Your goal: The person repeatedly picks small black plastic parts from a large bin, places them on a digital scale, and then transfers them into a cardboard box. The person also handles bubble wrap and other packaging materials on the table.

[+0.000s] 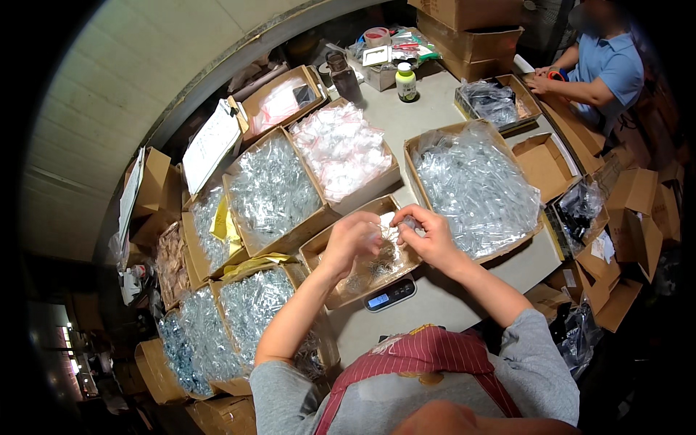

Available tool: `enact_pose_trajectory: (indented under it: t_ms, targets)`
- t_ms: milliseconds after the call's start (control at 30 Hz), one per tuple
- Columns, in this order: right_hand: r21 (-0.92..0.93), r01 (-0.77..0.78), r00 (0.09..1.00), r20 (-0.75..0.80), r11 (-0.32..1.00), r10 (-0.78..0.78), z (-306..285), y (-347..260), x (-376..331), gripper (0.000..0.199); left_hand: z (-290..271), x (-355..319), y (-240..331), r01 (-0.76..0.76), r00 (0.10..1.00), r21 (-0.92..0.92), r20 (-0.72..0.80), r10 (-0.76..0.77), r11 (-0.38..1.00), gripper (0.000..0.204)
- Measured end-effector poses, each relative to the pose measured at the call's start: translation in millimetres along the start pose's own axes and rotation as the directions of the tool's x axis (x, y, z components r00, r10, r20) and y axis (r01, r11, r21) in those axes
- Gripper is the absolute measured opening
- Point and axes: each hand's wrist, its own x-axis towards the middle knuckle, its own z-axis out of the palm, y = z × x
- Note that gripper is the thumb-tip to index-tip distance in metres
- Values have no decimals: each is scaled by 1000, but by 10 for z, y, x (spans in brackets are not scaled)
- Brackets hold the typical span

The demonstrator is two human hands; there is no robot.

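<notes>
Both my hands are over a small open cardboard box (333,296) that rests on or against a digital scale (390,293). My left hand (352,243) is above the box's left part, its fingers curved and smeared by motion, so its grip is unclear. At the box's far right side, my right hand (429,235) has thumb and fingers pinched together; what they hold is too small to make out. Something white (388,219) lies between the hands, by the right fingertips. Below it in the box are small, thin, shiny pieces (377,270), partly hidden by the left hand.
Boxes of clear plastic-packed parts stand left (272,190) and right (475,192). Beyond is a box of small white bags (341,148). A green bottle (406,83), a dark bottle (344,76) and a clipboard (212,145) are farther back. A person in blue (609,69) works at far right.
</notes>
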Motion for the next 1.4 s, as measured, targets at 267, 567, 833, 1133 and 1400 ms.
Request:
enact_pose_trajectory:
  t_ms: [267, 567, 833, 1133, 1400]
  targets:
    - [-314, 5, 969, 237, 950, 73, -163, 26, 198, 63, -367, 279, 391, -230, 948, -221, -270, 167, 948, 47]
    - [-879, -123, 935, -258, 462, -242, -1343, 739, 873, 33, -414, 300, 574, -191, 966, 34, -171, 194, 981, 51]
    - [-885, -97, 823, -329, 456, -463, -1293, 824, 894, 8, -853, -324, 255, -212, 880, 19, -432, 199, 977, 50]
    - [-46, 144, 920, -363, 989, -151, -912, 334, 704, 13, -1337, -1656, 335, -459, 659, 49, -651, 377, 887, 49]
    - [-257, 101, 994, 60, 961, -89, 400, 14, -24, 22, -1814, -2185, -540, 277, 638, 884, -462, 616, 377, 56]
